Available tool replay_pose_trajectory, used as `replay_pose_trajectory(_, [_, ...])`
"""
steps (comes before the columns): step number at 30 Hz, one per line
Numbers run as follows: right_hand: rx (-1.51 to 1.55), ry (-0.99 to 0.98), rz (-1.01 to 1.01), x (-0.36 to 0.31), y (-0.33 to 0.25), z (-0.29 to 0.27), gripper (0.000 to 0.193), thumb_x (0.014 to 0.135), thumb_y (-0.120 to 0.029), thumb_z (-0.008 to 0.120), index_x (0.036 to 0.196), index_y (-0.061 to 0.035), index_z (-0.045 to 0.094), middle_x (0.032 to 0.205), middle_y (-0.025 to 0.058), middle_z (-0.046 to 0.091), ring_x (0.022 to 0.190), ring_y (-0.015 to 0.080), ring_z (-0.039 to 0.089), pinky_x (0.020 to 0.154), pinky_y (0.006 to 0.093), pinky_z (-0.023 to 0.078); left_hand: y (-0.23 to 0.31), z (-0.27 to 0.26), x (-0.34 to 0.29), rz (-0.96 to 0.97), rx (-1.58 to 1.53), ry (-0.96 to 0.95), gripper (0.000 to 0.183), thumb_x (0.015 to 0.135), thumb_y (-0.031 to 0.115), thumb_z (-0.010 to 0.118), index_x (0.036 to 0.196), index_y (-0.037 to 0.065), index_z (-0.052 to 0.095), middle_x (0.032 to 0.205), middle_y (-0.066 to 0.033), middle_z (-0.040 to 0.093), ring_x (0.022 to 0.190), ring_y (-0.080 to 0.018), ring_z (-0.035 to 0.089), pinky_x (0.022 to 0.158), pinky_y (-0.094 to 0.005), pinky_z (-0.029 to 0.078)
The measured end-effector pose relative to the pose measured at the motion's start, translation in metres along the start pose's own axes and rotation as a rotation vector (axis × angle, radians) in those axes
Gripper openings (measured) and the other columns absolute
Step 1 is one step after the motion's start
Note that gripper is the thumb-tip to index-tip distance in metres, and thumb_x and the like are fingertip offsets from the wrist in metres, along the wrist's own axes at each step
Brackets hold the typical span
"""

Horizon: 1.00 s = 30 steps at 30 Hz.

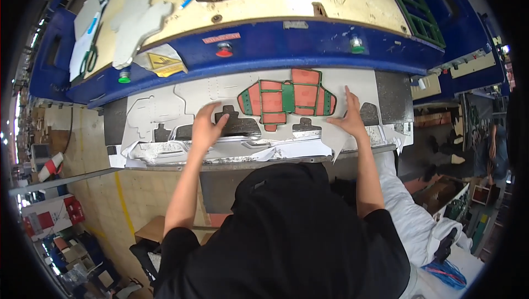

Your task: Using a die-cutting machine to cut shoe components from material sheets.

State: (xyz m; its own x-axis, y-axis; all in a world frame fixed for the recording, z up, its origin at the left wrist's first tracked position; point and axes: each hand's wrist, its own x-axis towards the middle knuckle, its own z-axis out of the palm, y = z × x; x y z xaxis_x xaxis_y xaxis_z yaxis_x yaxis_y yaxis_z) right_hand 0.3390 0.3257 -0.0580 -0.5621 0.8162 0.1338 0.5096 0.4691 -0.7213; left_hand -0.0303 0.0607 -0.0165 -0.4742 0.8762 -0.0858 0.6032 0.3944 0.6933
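1. Die: one red-and-green shaped die (287,98), lying flat on the grey sheet, between your two hands and just short of the blue beam. Its placing on a largely uncut stretch seems meant to keep its outline clear of the openings.
2. Left hand (207,129): thumb and fingers parted, nothing visible between them. You hold it left of the die, apart from it, beside a dark cut-out opening (238,125).
3. Right hand (352,118): fingers spread, thumb reaching toward the die's lower right corner — whether it touches, you cannot tell from here. The pair, one to each side, looks suited to steadying or squaring the die.
4. Grey sheet (361,81): spread over a black board (114,123), which shows through the openings and presumably backs the sheet.
5. Blue beam (286,43): beyond the die, carrying a red button (224,50) and a green button (357,44) — facing you, likely for easy reach.
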Motion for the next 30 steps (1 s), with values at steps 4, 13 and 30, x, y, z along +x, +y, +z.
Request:
replay_pose_trajectory(4, [0.107, 0.136, 0.170, 0.029, -0.005, -0.013, 0.045, 0.084, -0.025, 0.074, 0.120, -0.0004, 0.061, 0.097, 0.0107, 0.064, 0.093, 0.0170, 0.061, 0.081, 0.0291, 0.049, 0.037, 0.058, -0.080, 0.144, 0.133, 0.133, 0.018, 0.081, 0.015, 0.069, 0.097, 0.007, 0.063, 0.096, -0.0091, 0.063, 0.098, -0.0287, 0.056, 0.090, -0.0449, 0.039])
replay_pose_trajectory(13, [0.529, 0.231, 0.050, 0.122, -0.078, -0.043, 0.038, 0.095, -0.035, 0.061, 0.098, 0.0024, 0.069, 0.075, 0.0040, 0.064, 0.063, 0.0070, 0.054, 0.056, 0.0215, 0.040, -0.008, 0.124, -0.048, 0.208, 0.189, 0.199, 0.037, 0.080, 0.017, 0.067, 0.115, 0.012, 0.057, 0.117, -0.0092, 0.053, 0.115, -0.0306, 0.045, 0.102, -0.0467, 0.027])
replay_pose_trajectory(30, [-0.442, 0.020, 0.000, -0.027, -0.045, 0.038, 0.066, 0.073, -0.042, 0.075, 0.128, -0.0115, 0.054, 0.130, 0.0212, 0.044, 0.124, 0.0359, 0.040, 0.100, 0.0499, 0.034, 0.011, 0.088, 0.020, 0.105, 0.162, 0.024, 0.069, 0.063, 0.025, 0.079, 0.125, 0.012, 0.050, 0.126, -0.0131, 0.047, 0.130, -0.0330, 0.032, 0.116, -0.0478, 0.009])
